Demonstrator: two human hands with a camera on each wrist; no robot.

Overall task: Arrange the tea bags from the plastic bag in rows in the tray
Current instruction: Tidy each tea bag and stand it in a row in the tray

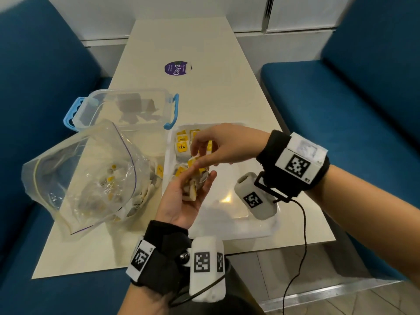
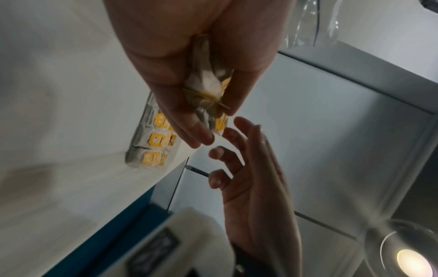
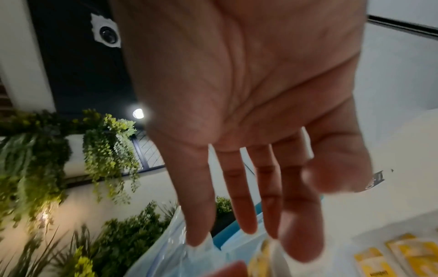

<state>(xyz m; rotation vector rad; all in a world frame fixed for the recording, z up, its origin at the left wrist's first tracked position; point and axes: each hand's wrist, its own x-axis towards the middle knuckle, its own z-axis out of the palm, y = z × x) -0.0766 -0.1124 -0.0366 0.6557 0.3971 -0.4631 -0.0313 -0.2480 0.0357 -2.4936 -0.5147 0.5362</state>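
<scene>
Roughly a first row is done: a few tea bags (image 1: 182,147) with yellow labels lie side by side at the tray's (image 1: 256,231) 11 o'clock corner, and most of the tray floor is bare. By my judgement the task is early, since many bags remain in the plastic bag (image 1: 86,176), which slumps open on the counter (image 1: 181,42) at 9 o'clock of the tray.

Over the tray's 9 o'clock edge, the left hand (image 1: 181,201) lies palm up, fingers curled round a small bundle of tea bags (image 1: 193,185). The right hand (image 1: 218,146) reaches in from 3 o'clock; its fingers are loosely extended, their tips at the top of the bundle, and the wrist views show them holding nothing yet.

The tea bags are soft, crumpled white paper pouches with stiff square yellow tags. The tray is shallow, white and glossy, catching the lamp's glare. The plastic bag is thin, clear and wrinkled, with a zip edge. At 11 o'clock stands a clear rigid container (image 1: 127,108) with blue clips.
</scene>
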